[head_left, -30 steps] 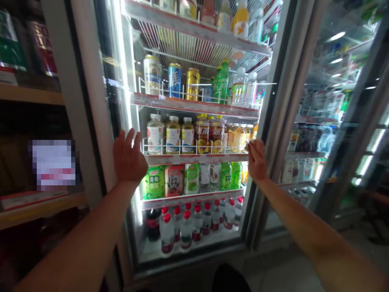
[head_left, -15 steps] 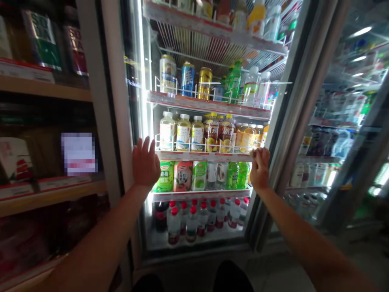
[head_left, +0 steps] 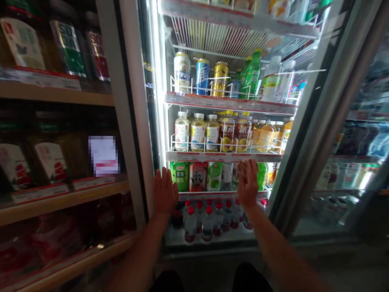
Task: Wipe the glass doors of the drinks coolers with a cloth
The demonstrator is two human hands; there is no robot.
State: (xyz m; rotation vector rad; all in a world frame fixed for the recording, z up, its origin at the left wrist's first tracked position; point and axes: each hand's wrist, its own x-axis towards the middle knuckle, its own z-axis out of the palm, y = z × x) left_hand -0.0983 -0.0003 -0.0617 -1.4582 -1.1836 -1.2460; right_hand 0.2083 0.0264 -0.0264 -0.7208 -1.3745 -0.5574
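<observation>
My left hand (head_left: 165,191) is raised at the left edge of a lit drinks cooler, fingers stretched upward and holding nothing. Close to it stand a green drink carton (head_left: 180,177) and a red drink carton (head_left: 198,177). My right hand (head_left: 247,185) hovers before the right part of the same shelf, slightly blurred, with its fingers up and apart. It covers part of the bottles there, and I see nothing held in it. A light green carton (head_left: 214,177) stands between the hands. Whether either hand touches anything I cannot tell.
Bottled teas (head_left: 198,133) and cans (head_left: 202,77) fill the shelves above. Several red-capped bottles (head_left: 207,223) stand at the bottom. A wooden shelf rack (head_left: 57,95) with jars is at left; a metal door frame (head_left: 332,134) runs along the right.
The view has shifted, moving the cooler rightward. My right hand has left the cooler's right edge, moved left and loosened its fingers. My left hand sits lower against the shelves.
</observation>
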